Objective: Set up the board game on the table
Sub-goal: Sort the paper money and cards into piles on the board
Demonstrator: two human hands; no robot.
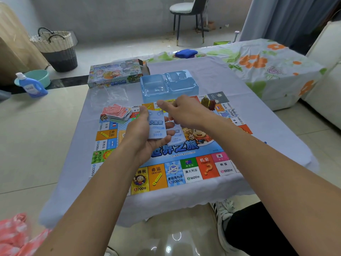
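The colourful game board (191,169) lies flat on the small cloth-covered table (230,85). Over its middle my left hand (142,137) holds a stack of pale blue paper notes (156,126), thumb on top. My right hand (184,111) hovers just right of the stack with fingers curled; a blue note marked 1000 (177,137) sits under it, and I cannot tell whether the fingers pinch it. A pile of red and green cards (118,112) rests on the board's far left corner. Small dark red and green pieces (208,103) stand near the far right corner.
Behind the board sit a blue plastic tray insert (169,85), the game box (116,72) and clear plastic wrap (110,97). A flowered bench (273,67) is to the right. A detergent bottle (31,85), basin and woven basket (57,48) stand on the floor at left.
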